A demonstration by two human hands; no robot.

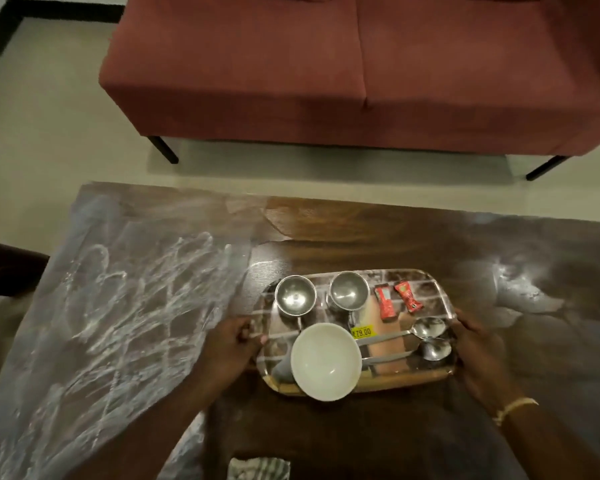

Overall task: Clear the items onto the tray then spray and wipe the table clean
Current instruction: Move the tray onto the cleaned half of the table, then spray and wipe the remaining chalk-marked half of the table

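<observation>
While both hands grip it, the tray sits right of centre on the dark wood counter, nearer my edge than the far one. It's a rounded rectangle with a printed brick-like pattern, glossy, and a yellow price sticker in the middle. Loaded on it: two steel cups side by side at the far edge, a white bowl at the near left overhanging the tray rim slightly, two steel spoons lying parallel with bowls pointing right, handles running under the white bowl's rim, and two red sachets at the far right.

Counter left half is covered in whitish streaky smears; another pale patch lies right of the tray. Bare wood shows around the tray itself. Plenty of open surface to the left and behind the tray. Red sofa stands beyond the counter's far edge with a strip of floor between. A checked cloth shows at the bottom edge.

Left hand wraps the tray's left short edge, thumb on top of the rim, fingers curled under. Right hand clamps the right short edge likewise, with a pale bracelet on that wrist. Can't tell if the tray is lifted or resting on the counter
</observation>
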